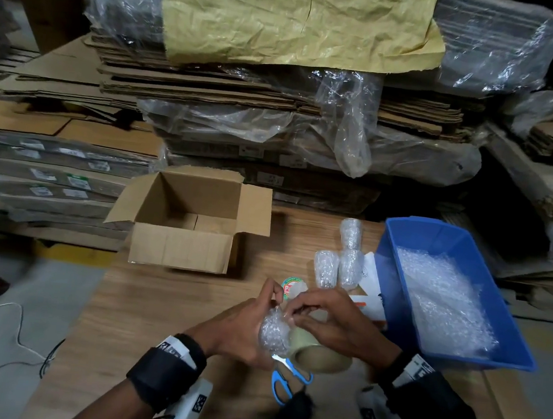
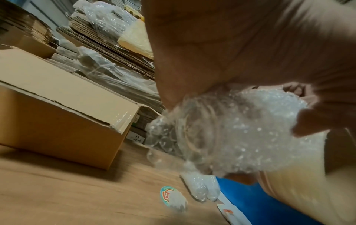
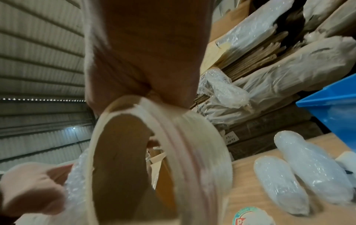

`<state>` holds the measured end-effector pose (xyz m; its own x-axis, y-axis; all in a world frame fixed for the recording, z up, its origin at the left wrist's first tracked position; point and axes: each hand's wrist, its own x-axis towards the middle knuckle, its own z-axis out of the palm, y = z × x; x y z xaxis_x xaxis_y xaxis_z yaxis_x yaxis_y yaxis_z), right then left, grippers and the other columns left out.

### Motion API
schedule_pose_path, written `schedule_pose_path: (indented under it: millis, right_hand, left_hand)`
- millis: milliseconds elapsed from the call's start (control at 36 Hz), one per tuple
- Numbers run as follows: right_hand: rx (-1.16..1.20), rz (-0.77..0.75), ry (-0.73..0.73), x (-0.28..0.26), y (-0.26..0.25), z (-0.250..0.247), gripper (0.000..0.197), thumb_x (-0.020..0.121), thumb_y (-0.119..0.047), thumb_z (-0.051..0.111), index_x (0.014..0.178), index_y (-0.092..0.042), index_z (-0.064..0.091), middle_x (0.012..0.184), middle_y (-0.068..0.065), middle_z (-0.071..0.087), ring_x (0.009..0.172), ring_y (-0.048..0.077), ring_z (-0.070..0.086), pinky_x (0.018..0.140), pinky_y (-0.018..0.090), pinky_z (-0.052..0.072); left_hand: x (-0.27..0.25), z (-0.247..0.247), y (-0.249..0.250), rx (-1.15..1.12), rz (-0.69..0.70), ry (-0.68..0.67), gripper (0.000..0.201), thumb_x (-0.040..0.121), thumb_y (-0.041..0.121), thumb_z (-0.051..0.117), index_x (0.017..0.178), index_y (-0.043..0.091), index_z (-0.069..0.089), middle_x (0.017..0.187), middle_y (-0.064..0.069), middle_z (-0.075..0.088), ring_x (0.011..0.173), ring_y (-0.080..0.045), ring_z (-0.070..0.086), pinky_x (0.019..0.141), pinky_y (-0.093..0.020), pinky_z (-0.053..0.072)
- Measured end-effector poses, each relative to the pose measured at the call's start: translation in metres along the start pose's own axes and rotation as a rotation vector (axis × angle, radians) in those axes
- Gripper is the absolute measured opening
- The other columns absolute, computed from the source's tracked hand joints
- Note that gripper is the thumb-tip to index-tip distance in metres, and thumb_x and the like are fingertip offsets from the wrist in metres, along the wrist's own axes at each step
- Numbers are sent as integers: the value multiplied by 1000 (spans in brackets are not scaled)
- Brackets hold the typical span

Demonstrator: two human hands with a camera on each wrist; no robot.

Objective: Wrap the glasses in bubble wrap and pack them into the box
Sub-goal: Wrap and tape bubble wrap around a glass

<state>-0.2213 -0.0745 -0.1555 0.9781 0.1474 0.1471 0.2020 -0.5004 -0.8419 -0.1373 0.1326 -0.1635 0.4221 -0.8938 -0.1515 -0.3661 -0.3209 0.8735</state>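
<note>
At the far left of the counter (image 1: 168, 303) the cardboard box (image 1: 180, 253) stood with its flaps open, and we saw nothing packed in it yet. Nearer to us, our left hand (image 1: 244, 326) was curled around the glass in bubble wrap (image 1: 275, 334), holding it in the air above the blue-handled scissors (image 1: 286, 379), which lay on the counter. In the left wrist view we saw the glass through the wrap, and one end of the wrap looked still loose.

Just to the right, our right hand (image 1: 327, 322) carried the tape roll (image 1: 317, 355) on its fingers, and its fingertips were pinched together at the top of the bundle; we think they held the free end of the tape, but the tape was too thin to see.

We judged the step to be the taping of the wrap. To do it well, the left hand should keep the overlap tight while the tape is pressed flat over the seam.

Further right, three wrapped glasses (image 1: 341, 261) waited on the counter, beside the blue bin (image 1: 393, 291) with spare bubble wrap (image 1: 444, 300).
</note>
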Motion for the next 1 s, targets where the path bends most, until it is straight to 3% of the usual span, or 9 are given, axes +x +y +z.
schedule_pose_path:
  millis: [194,306,389,472,583,694,833,944,1000]
  right_hand:
    - [35,13,69,1,-6,7,21,82,-5,79,89,-24,83,97,-9,66,77,12,68,74,28,57]
    - [78,73,107,3,-6,9,25,78,-5,82,86,-29,83,92,-8,70,76,13,69,73,29,59]
    - [53,126,119,4,-4,12,26,76,-12,79,84,-36,82,89,-7,72,77,14,70,73,36,59]
    - [2,121,119,6,-2,16,9,79,-19,81,81,-27,82,84,-8,74,78,10,69,70,22,53]
    - [-44,99,-3,8,3,19,2,78,-18,82,76,-19,81,81,-9,72,78,10,68,68,21,49]
    - [-101,110,35,5,8,27,7,73,-29,82,75,-25,77,81,-8,68,77,10,66,70,29,53]
    - [-17,229,90,-1,20,28,39,67,-48,86,66,-22,56,62,-8,58,58,2,52,57,24,42]
    - [50,237,-85,1,17,17,32,82,-38,74,62,-18,59,60,2,58,61,-1,47,59,22,37]
    - [150,287,-128,6,15,5,28,93,-26,74,71,-11,67,69,5,67,67,3,57,66,21,44]
  left_hand:
    - [9,-3,-1,162,-73,-97,88,64,34,86,122,22,21,94,-8,61,76,-23,61,58,-29,47]
    - [15,-3,-5,212,-92,-122,89,59,40,85,118,27,20,99,-14,63,80,-32,66,65,-52,55]
    - [17,-2,-6,136,-115,-149,93,63,33,90,121,26,18,108,-10,62,89,-28,67,69,-42,59]
    - [18,0,-7,76,-121,-198,94,72,20,90,127,27,14,120,-6,57,105,-23,63,78,-26,56]
    - [15,11,-13,-9,-158,-214,91,64,33,85,125,24,19,119,-3,56,103,-13,61,83,-44,58]
    - [11,19,-14,-242,-170,-177,57,85,17,75,117,16,28,110,11,49,88,15,53,76,-12,43]
    - [3,23,-16,-326,-211,-95,58,87,62,61,123,25,35,109,7,61,102,3,58,96,-24,44]
    - [3,22,-14,-288,-195,-84,49,91,68,50,118,28,41,101,25,64,100,3,56,99,-37,43]
    - [3,22,-18,-234,-175,-75,43,93,69,47,114,32,43,109,16,63,102,-4,54,104,-43,41]
